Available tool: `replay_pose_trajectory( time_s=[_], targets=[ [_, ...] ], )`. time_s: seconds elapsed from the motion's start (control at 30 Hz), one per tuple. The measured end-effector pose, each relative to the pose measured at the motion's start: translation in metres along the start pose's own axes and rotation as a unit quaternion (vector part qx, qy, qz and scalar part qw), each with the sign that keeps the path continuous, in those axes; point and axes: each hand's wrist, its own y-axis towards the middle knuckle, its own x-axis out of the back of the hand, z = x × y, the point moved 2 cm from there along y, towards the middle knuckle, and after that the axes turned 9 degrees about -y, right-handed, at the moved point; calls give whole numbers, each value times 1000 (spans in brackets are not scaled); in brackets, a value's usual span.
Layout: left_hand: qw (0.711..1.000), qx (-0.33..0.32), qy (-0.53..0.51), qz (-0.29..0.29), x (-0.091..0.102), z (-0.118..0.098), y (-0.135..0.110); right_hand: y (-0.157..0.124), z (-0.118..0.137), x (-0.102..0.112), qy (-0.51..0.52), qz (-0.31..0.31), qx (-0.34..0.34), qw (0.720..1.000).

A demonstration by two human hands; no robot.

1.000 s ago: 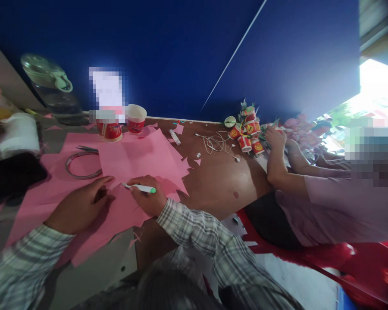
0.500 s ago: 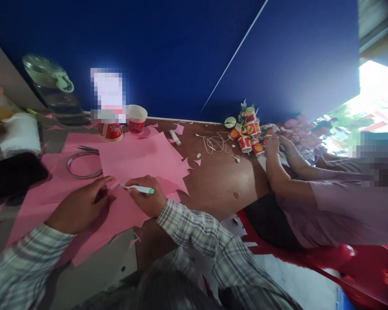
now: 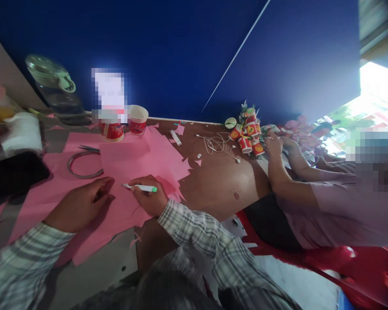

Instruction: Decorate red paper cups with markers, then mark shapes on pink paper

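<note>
My right hand (image 3: pixel 150 199) is closed around a white marker with a green cap (image 3: pixel 140 187), its tip resting on a sheet of pink paper (image 3: pixel 139 157). My left hand (image 3: pixel 80 204) lies on the pink paper just left of the marker tip, fingers curled and pressing the sheet down. More pink paper (image 3: pixel 51 193) is spread beneath both hands on the brown table (image 3: pixel 220 181).
A tape ring (image 3: pixel 84 163) and scissors (image 3: pixel 89 149) lie on the paper. Two red paper cups (image 3: pixel 126 125), a water jug (image 3: pixel 56 88), a glue stick (image 3: pixel 175 137), earphones (image 3: pixel 218 144) and a cluster of red cups (image 3: pixel 247 131) stand further back. A person's arms (image 3: pixel 281 163) rest at the right.
My hands have barely moved; the marker stays on the paper. The person at the right has shifted their hands slightly near the cluster of cups.
</note>
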Motion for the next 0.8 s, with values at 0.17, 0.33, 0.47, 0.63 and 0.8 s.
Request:
replay_pose_trajectory(
  time_s=[0.17,0.33,0.47,0.63,0.8],
  targets=[
    [1000,-12,13,6,-2,4,0,0,1,0,-4,1,6,1000],
    [999,-37,18,-1,-6,9,0,0,4,1,-9,21,13,1000],
    [998,-48,39,-5,-7,11,0,1,7,4,-8,18,11,1000],
    [997,-60,41,-2,-5,8,0,1,7,6,-18,20,-15,1000],
    [997,-66,45,4,-6,7,0,0,2,5,0,9,-45,999]
  ],
)
